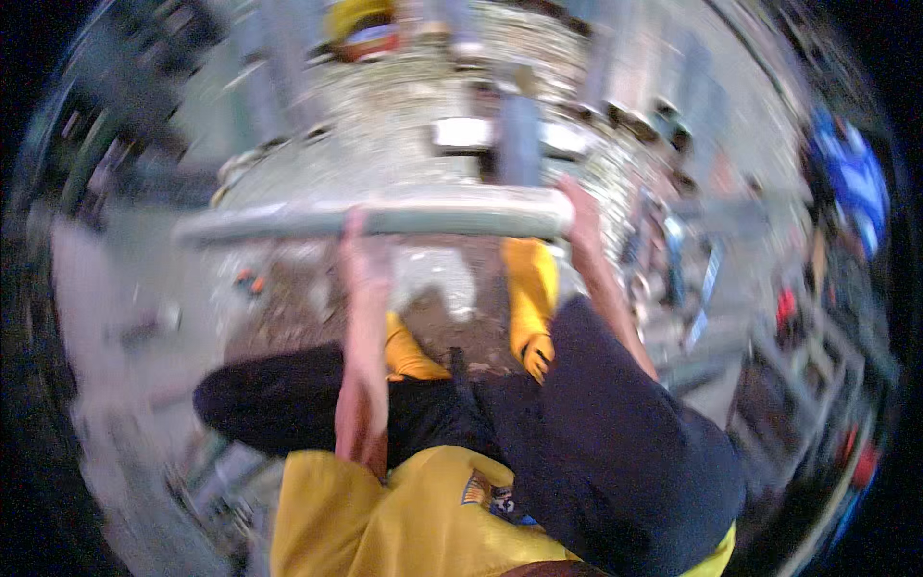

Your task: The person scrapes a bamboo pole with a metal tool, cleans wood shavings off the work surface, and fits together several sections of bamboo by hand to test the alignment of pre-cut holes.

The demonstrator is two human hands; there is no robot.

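A long, pale grey cylindrical bar (452,211) lies crosswise in front of my body, above the floor. My left hand (364,255) grips it near the middle, thumb side up along the near face. Around the right end, my right hand (582,213) is closed, with its fingers partly hidden. The bar's left end stretches well past my left hand and smears with motion. Whether the bar is solid or hollow I cannot tell. Below it are my feet in orange-yellow footwear (531,298), planted on brown, dirty ground.
A blue-grey post-like piece (519,139) stands ahead, between white blocks (463,134). Pale chips or shavings (385,111) cover the ground there. Several long dark and grey pieces line the far side. Tools (707,288) lie at right, near a metal frame (798,375).
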